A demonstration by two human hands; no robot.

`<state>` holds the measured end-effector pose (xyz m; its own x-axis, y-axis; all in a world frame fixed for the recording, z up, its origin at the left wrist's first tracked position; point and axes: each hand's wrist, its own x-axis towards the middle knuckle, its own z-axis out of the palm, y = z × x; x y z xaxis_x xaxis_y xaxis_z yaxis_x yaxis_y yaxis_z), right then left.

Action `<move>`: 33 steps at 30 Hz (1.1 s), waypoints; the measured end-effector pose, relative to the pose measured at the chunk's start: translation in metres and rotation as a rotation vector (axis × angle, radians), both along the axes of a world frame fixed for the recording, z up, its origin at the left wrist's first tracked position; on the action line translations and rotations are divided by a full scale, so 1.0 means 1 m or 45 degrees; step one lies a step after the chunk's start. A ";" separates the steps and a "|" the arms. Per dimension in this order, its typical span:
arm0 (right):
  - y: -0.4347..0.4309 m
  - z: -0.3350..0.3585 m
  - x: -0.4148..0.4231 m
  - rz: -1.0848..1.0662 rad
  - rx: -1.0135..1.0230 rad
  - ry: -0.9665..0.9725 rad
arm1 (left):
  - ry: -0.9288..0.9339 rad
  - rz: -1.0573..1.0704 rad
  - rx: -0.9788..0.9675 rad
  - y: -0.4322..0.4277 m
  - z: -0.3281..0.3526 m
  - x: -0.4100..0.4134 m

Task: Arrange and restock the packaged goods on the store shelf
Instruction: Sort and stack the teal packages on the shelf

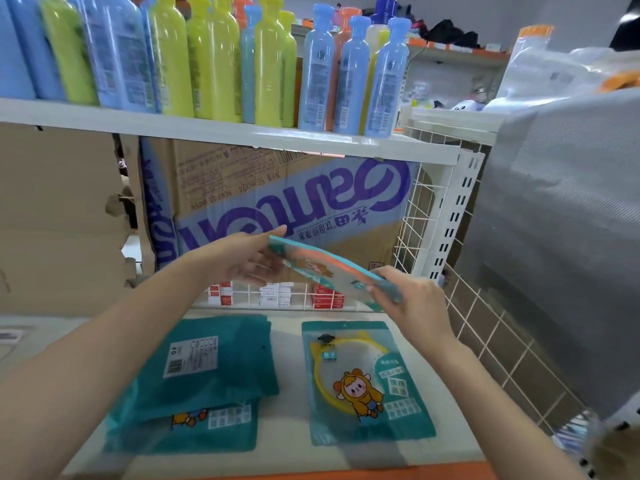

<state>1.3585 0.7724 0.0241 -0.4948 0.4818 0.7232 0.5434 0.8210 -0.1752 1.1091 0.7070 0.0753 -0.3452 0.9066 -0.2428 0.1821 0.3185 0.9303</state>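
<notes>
We cannot read the blurred held packet (322,268); the lower packet (214,427) lies mostly hidden beneath the upper packet (211,358).

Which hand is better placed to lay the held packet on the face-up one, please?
Right, probably: the right hand grips the near end of the held packet directly above the face-up packet, while the left hand holds its far corner.
</notes>
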 end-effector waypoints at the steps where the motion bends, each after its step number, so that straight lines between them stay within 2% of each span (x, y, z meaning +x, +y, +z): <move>1: 0.003 0.005 0.002 -0.011 -0.057 -0.035 | 0.102 0.028 -0.003 -0.002 0.002 -0.002; 2: 0.005 0.011 0.004 -0.017 -0.124 -0.081 | 0.186 0.062 0.023 -0.003 0.004 -0.006; 4: 0.009 0.024 0.007 0.014 -0.257 -0.168 | 0.311 0.076 0.225 -0.004 0.010 -0.015; 5: 0.011 0.030 0.008 0.043 -0.326 -0.202 | 0.373 0.015 0.368 -0.006 0.013 -0.019; 7: 0.013 0.039 0.009 0.098 -0.447 -0.266 | 0.509 -0.289 0.564 -0.014 0.020 -0.019; 9: 0.014 0.047 0.008 0.140 -0.527 -0.310 | 0.655 -0.596 0.527 -0.019 0.023 -0.011; 11: 0.014 0.055 0.004 0.183 -0.577 -0.344 | 0.857 -0.765 0.422 -0.017 0.018 0.001; 14: 0.009 0.065 -0.002 0.230 -0.605 -0.403 | 1.153 -0.782 0.451 -0.008 0.013 0.010; 16: 0.007 0.067 -0.004 0.244 -0.602 -0.372 | 1.215 -0.738 0.451 -0.007 0.012 0.013; 18: 0.007 0.064 -0.001 0.205 -0.571 -0.240 | 1.240 -0.733 0.458 -0.006 0.010 0.011; 22: 0.008 0.042 0.019 0.009 -0.559 0.086 | 1.100 -0.666 0.489 -0.011 -0.003 -0.007; 24: 0.009 0.025 0.032 -0.114 -0.687 0.197 | 0.963 -0.576 0.510 -0.015 -0.009 -0.021; 26: 0.009 0.004 0.042 -0.196 -0.834 0.203 | 0.886 -0.506 0.531 -0.019 -0.011 -0.032; 29: 0.003 -0.024 0.047 -0.129 -1.108 0.222 | 0.733 -0.470 0.574 -0.022 -0.012 -0.039; 33: -0.012 -0.040 0.027 0.112 -1.345 0.414 | 0.432 -0.439 0.603 -0.023 -0.020 -0.032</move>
